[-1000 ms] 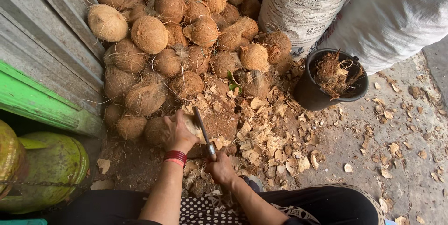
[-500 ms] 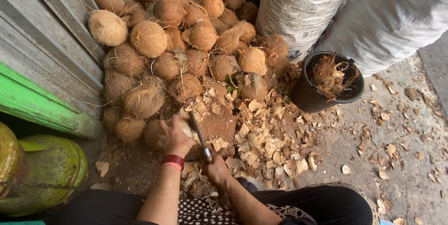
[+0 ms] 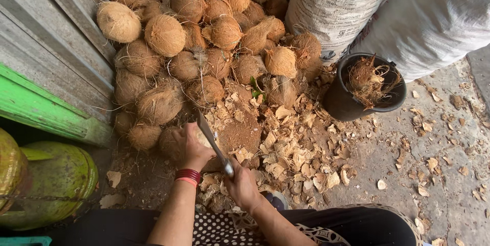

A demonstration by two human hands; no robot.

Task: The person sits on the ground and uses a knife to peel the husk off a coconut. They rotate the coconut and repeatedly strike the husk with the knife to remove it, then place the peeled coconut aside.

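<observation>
Since a second ago the cleaver [image 3: 210, 139] has swung toward eleven o'clock, right hand [image 3: 240, 185] fisted on its handle. Left hand [image 3: 190, 146] grips the coconut [image 3: 171, 141] below the heap [image 3: 199, 37].

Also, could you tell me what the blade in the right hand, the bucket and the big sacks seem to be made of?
The blade looks like bare metal: flat, grey and dull. The bucket seems to be black plastic, smooth with a rolled rim. The sacks look like woven plastic cloth: white and creased with a fine weave, though that is hard to confirm.
</observation>
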